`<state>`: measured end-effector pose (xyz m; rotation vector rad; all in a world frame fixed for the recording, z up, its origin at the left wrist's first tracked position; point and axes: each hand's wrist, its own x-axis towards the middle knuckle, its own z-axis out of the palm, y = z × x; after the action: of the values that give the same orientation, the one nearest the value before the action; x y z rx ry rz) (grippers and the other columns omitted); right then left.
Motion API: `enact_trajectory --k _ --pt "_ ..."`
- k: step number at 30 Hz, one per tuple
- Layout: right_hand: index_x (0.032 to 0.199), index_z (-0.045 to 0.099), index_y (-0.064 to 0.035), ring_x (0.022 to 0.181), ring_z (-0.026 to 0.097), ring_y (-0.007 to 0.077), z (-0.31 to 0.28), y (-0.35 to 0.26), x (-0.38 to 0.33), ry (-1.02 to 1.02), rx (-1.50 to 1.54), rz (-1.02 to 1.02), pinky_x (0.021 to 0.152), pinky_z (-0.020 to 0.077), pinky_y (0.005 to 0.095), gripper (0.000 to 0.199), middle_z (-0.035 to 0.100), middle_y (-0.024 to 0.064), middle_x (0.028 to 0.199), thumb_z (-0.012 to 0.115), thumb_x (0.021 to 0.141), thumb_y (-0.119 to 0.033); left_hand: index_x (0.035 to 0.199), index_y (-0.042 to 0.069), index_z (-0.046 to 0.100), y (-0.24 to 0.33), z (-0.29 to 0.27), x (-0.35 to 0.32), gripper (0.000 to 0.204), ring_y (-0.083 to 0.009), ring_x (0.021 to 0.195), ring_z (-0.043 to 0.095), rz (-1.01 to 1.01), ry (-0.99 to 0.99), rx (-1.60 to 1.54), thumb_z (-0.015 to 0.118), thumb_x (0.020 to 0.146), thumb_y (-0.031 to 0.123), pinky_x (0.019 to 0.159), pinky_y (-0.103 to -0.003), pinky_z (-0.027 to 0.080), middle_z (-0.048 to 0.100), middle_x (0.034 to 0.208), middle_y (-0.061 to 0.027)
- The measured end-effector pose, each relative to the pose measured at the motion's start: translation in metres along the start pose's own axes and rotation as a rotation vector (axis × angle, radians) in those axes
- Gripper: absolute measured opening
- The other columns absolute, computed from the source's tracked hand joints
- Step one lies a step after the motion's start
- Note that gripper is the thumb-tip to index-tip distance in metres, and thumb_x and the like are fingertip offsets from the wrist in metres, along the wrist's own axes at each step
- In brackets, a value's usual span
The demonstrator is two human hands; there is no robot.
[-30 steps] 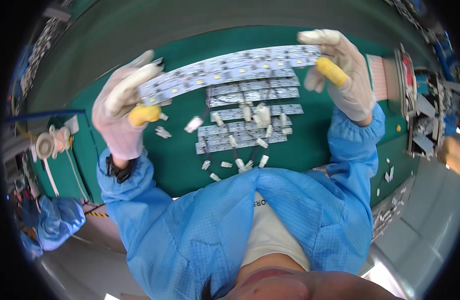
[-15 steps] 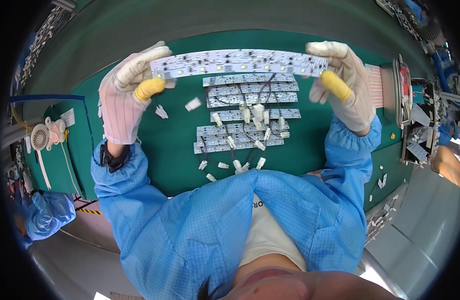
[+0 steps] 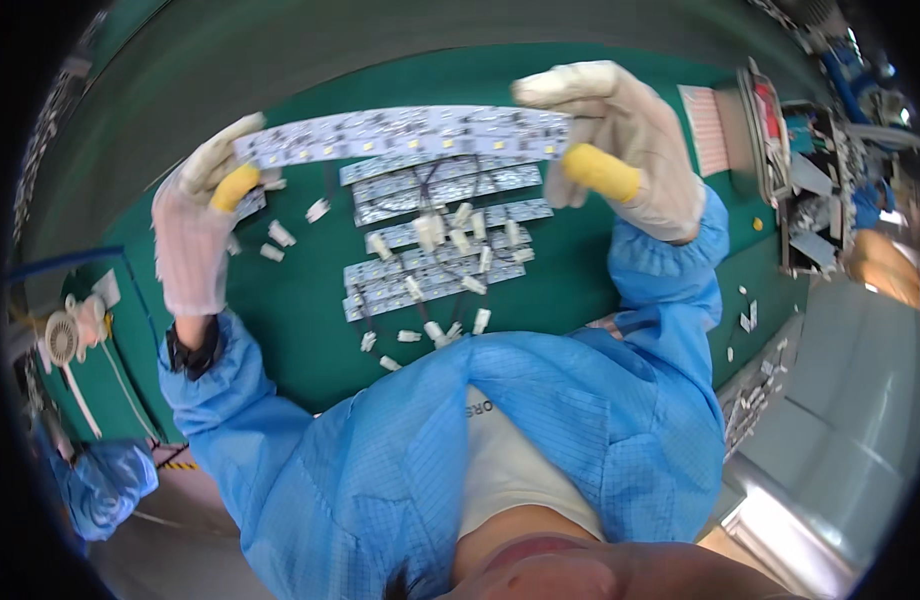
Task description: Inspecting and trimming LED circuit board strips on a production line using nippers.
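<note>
A long white LED circuit board strip (image 3: pixel 400 136) is held up lengthwise between my two hands, dotted with small yellow LEDs and dark parts. My left hand (image 3: pixel 202 205), in a white glove with a yellow thumb cover, pinches its left end. At its right end, my right hand (image 3: pixel 620 150) grips it between thumb and fingers, gloved the same way. Below it on the green work mat (image 3: pixel 290 340) lie several similar LED strips (image 3: pixel 410 285) in rows, with dark wires and white connectors (image 3: pixel 430 232) on them. More white connectors (image 3: pixel 282 234) lie near my left hand.
A small white fan (image 3: pixel 64 335) stands at the left with a cable. At the right are a metal-rimmed tray (image 3: pixel 770 135), a pink-lined sheet (image 3: pixel 704 130) and loose white pieces (image 3: pixel 748 318). A blue-sleeved person (image 3: pixel 105 485) shows at lower left.
Both hands have shifted to the left in the view with the LED strip, which is now tilted slightly, its left end lower. The whole view has turned a little.
</note>
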<state>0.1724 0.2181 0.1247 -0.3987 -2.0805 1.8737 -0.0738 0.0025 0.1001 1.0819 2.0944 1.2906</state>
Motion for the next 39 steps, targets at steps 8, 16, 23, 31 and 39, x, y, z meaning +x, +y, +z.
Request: enact_trajectory --k 8,16,23,31,39 --pt "0.122 0.047 0.0001 0.071 0.06 0.0112 -0.014 0.018 0.014 0.024 -0.085 -0.106 0.06 0.0464 0.0211 0.048 0.062 0.01 0.094 0.051 0.091 -0.036 0.123 -0.005 0.049 -0.012 0.003 -0.013 0.065 -0.0162 0.09 0.061 0.192 -0.1 -0.396 0.067 0.079 0.04 0.081 -0.025 0.047 0.06 0.111 -0.0173" --pt "0.104 0.055 -0.0022 0.068 0.053 0.0087 -0.024 0.027 0.016 0.014 -0.336 -0.022 0.061 0.0418 0.0207 0.046 0.056 0.0032 0.077 0.045 0.092 -0.045 0.11 -0.001 0.057 -0.007 0.005 -0.014 0.041 -0.0169 0.087 0.063 0.174 -0.164 -0.379 0.055 0.09 0.034 0.089 -0.031 0.044 0.067 0.087 -0.0109" --pt "0.092 0.056 -0.0027 0.066 0.053 0.0068 -0.01 0.005 0.007 -0.027 -0.097 0.079 0.058 0.0411 0.0204 0.038 0.057 0.0017 0.077 0.052 0.091 -0.04 0.106 0.002 0.062 -0.004 0.007 -0.008 0.028 -0.0086 0.074 0.059 0.091 -0.004 0.052 0.046 0.094 0.022 0.067 -0.022 0.045 0.068 0.084 -0.0056" --pt "0.092 0.057 -0.0025 0.063 0.058 0.0077 -0.007 0.006 0.002 -0.018 -0.152 -0.126 0.057 0.0466 0.02 0.038 0.058 0.0023 0.074 0.056 0.088 -0.04 0.106 0.001 0.061 -0.003 0.015 -0.002 0.031 -0.0107 0.082 0.061 0.037 -0.015 -0.031 0.045 0.095 0.024 0.07 -0.022 0.046 0.065 0.095 -0.0067" --pt "0.089 0.054 -0.001 0.065 0.055 0.0265 -0.02 0.017 0.004 -0.013 -0.831 -0.588 0.055 0.0438 0.033 0.025 0.055 0.0098 0.076 0.058 0.086 -0.025 0.103 0.001 0.063 -0.008 0.011 -0.007 0.042 -0.0119 0.08 0.061 0.183 -0.017 0.132 0.035 0.099 0.032 0.074 -0.024 0.045 0.067 0.084 -0.0058"
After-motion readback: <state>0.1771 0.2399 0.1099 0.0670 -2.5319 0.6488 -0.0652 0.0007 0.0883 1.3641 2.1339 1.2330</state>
